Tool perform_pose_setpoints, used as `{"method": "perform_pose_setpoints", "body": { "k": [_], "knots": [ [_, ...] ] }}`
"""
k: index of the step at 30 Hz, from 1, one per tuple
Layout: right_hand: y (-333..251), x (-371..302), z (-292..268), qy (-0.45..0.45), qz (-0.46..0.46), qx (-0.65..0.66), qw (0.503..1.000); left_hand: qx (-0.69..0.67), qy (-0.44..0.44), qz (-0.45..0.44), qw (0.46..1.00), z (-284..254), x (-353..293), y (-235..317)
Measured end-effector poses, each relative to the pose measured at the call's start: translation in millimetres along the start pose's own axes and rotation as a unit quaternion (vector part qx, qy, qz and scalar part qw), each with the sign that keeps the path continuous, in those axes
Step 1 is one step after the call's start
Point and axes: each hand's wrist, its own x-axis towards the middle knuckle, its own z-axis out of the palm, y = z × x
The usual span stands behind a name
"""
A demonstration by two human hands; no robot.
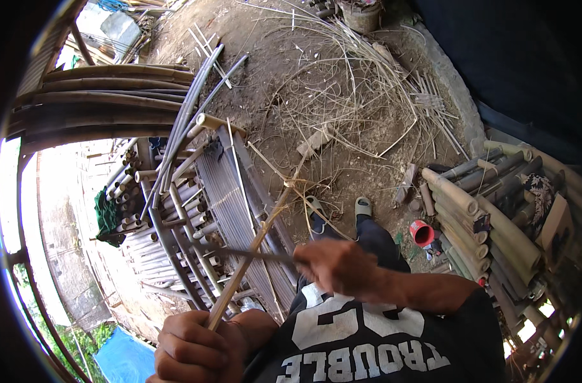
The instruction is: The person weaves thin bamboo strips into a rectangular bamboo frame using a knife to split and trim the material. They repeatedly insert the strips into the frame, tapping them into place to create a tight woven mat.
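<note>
- Cloth, dark green [107,216], is seen at 9 o'clock, draped beside stacked bamboo lengths.
- At 7 o'clock, the left hand [195,348] is closed in a fist, and the near end of a bamboo strip is held firmly in it.
- The bamboo strip [233,285] is slanted from that fist toward 1 o'clock, its upper part lying near the centre; where it ends cannot be told among the fibres.
- A dark, narrow blade [272,257] is laid across the strip, pointed toward 9 o'clock; whether the edge is biting cannot be told.
- At 5 o'clock, the right hand [339,265] is wrapped tightly around the blade's handle end, which is hidden.
- Shaving or trimming of the strip appears to be in hand; for the next move, a steady left grip and a shallow, controlled blade angle seem to be called for.
- A red container [422,234] is seen between 3 and 4 o'clock, beside piled bamboo poles [460,220].
</note>
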Motion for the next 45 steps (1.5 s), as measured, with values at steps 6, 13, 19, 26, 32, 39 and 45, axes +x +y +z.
{"method": "perform_pose_setpoints", "body": {
  "k": [6,13,19,26,32,39,45],
  "knots": [
    [5,4,5,0.01,0.039,0.0,0.999,0.0,-0.019,-0.03,0.999,-10,1,3],
    [65,3,32,-0.04,0.097,-0.088,0.991,0.001,-0.024,-0.038,0.999,-15,5,6],
    [114,8,60,-0.094,0.151,-0.111,0.978,-0.003,-0.022,-0.041,0.999,-23,5,5],
    [126,-3,72,0.02,0.076,-0.094,0.992,0.024,-0.016,-0.033,0.999,-35,6,6],
    [184,-27,82,-0.035,0.232,-0.16,0.959,0.006,0.014,-0.039,0.999,-28,5,10],
    [163,-15,69,0.057,0.442,0.258,0.857,0.058,0.139,-0.038,0.988,-84,-8,-34],
    [162,-43,48,0.139,0.481,0.326,0.802,0.415,-0.013,-0.407,0.813,-159,-170,-183]
  ]
}}
